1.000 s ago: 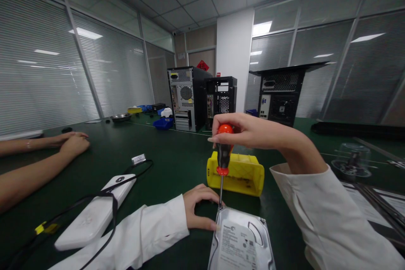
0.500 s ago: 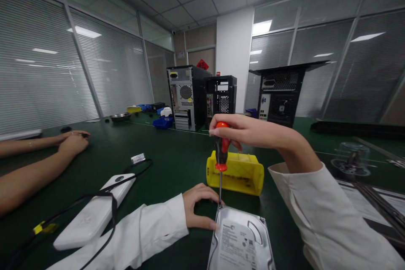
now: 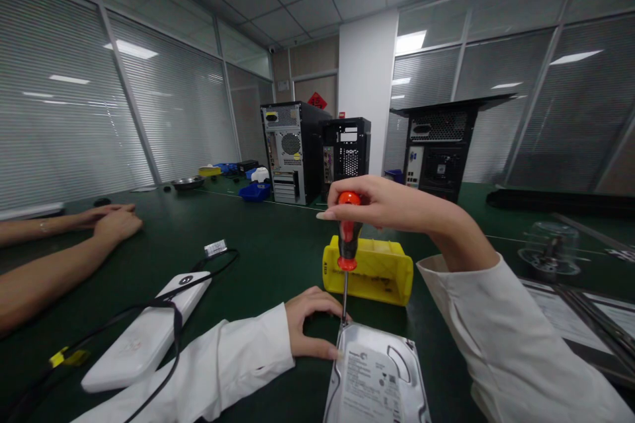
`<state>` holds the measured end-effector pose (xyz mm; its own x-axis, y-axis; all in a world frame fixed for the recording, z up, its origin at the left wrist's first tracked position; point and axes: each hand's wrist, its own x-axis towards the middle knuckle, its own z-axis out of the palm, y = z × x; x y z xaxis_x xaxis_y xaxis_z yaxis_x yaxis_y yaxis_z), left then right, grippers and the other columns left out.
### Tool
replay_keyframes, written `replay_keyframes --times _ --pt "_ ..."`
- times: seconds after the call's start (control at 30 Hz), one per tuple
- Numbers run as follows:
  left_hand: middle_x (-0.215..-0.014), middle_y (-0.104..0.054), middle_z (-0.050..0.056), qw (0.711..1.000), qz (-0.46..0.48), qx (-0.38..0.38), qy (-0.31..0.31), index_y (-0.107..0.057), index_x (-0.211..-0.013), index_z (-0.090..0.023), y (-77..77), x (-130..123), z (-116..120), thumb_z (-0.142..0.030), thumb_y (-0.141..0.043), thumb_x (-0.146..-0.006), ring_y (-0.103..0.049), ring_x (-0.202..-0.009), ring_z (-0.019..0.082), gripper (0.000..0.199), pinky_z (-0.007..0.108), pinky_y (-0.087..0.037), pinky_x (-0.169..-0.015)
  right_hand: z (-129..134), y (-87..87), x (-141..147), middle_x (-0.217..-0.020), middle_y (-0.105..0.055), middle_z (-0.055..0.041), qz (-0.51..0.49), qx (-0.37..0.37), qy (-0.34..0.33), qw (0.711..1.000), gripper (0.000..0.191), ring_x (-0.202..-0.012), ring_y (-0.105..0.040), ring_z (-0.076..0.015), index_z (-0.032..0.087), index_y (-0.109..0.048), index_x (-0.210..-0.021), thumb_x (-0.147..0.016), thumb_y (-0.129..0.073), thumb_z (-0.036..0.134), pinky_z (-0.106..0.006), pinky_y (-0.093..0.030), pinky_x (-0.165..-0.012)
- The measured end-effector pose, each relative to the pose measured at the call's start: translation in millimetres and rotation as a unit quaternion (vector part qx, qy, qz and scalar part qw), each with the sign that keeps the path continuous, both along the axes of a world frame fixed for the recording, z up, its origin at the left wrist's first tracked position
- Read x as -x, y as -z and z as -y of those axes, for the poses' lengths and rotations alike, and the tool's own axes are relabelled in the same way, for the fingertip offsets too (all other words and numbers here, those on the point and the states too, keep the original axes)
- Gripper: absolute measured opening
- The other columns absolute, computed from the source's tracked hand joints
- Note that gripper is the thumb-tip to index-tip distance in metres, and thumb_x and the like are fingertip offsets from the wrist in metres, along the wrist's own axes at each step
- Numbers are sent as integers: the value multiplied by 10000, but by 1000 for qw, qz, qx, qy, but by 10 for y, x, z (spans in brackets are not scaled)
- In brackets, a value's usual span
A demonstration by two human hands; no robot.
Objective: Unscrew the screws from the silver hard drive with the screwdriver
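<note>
Hard disk drive lies flat on the green table in front of us, label side up, its near end cut off by the bottom of the view. We hold a screwdriver in our right hand, fingers closed around the red top of its handle; the shaft stands nearly upright, its tip at the drive's far left corner. We cannot tell whether that tip sits in a screw. Our left hand is curved wide, with a clear gap between thumb and forefinger; the thumb touches the drive's left edge and the fingertips lie just beside the shaft. Beyond the drive we see a yellow bin, its hollow side facing us. To our left, a black cable crosses a white power bank, and farther off a co-worker's hands rest together
</note>
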<state>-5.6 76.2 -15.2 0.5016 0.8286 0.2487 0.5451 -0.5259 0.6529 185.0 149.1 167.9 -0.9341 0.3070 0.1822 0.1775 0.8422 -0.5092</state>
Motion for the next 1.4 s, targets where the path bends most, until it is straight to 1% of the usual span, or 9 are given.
replay_keyframes --times 0.17,0.3,0.53,0.73,0.8,0.97,1.1,1.2,1.4 --pt "-1048 -658 76 1000 10 -4 1 -631 -1045 -200 13 -6 1 -505 -736 -612 -556 -959 236 540 341 -401 -859 5 33 12 -892 -592 -46 -9 38 2 999 385 -681 -519 -73 155 -485 -944 -892 -266 468 -161 -424 -525" --pt "-1047 -657 81 1000 12 -9 1 -632 -1036 -197 21 -5 1 -506 -738 -609 -557 -958 239 538 341 -399 -857 4 34 33 -874 -595 -47 -8 56 -18 998 353 -725 -545 -93 161 -459 -991 -890 -292 455 -154 -436 -508" --pt "-1043 -652 88 1000 11 -6 6 -637 -1050 -189 8 4 -2 -474 -720 -639 -552 -968 246 507 351 -402 -853 -38 11 31 -818 -588 -33 -34 -24 -5 999 383 -579 -485 -47 138 -570 -887 -829 -419 484 -138 -380 -449" --pt "-1044 -655 84 1000 16 -4 8 -638 -1049 -184 4 2 -3 -434 -735 -632 -555 -959 245 495 353 -401 -857 -14 -14 26 -877 -604 -28 -47 -22 -44 998 352 -792 -560 -74 130 -586 -922 -837 -436 437 -188 -436 -705" --pt "-1046 -654 84 1000 13 -2 6 -638 -1045 -181 1 0 -3 -439 -735 -632 -552 -955 244 497 354 -402 -855 -16 -12 37 -923 -594 -28 -47 -38 -31 998 367 -815 -553 -82 147 -584 -962 -835 -434 457 -202 -427 -722" --pt "-1043 -651 85 1000 6 2 0 -638 -1052 -190 10 3 -3 -462 -731 -626 -546 -960 245 513 352 -410 -845 -47 10 40 -867 -571 -28 -35 -68 16 997 421 -747 -523 -81 143 -590 -908 -846 -379 502 -189 -410 -643" --pt "-1041 -652 85 1000 8 -4 3 -633 -1053 -191 31 12 -6 -443 -729 -633 -548 -949 241 499 351 -411 -843 -33 3 8 -920 -558 -29 -23 -15 18 999 403 -663 -484 -60 167 -556 -1007 -897 -263 421 -150 -380 -493" --pt "-1046 -650 82 1000 8 -6 4 -631 -1050 -196 33 13 -7 -440 -731 -632 -548 -959 241 494 352 -404 -854 1 -16 -10 -990 -561 -26 -6 14 6 1000 357 -673 -492 -53 190 -501 -1114 -896 -299 388 -135 -383 -471" --pt "-1046 -656 82 1000 20 -12 8 -631 -1043 -186 23 4 -3 -416 -738 -633 -552 -964 244 482 352 -401 -855 -7 19 28 -916 -537 3 -48 -60 11 997 370 -594 -460 -17 225 -457 -1121 -854 -394 474 -135 -381 -515"
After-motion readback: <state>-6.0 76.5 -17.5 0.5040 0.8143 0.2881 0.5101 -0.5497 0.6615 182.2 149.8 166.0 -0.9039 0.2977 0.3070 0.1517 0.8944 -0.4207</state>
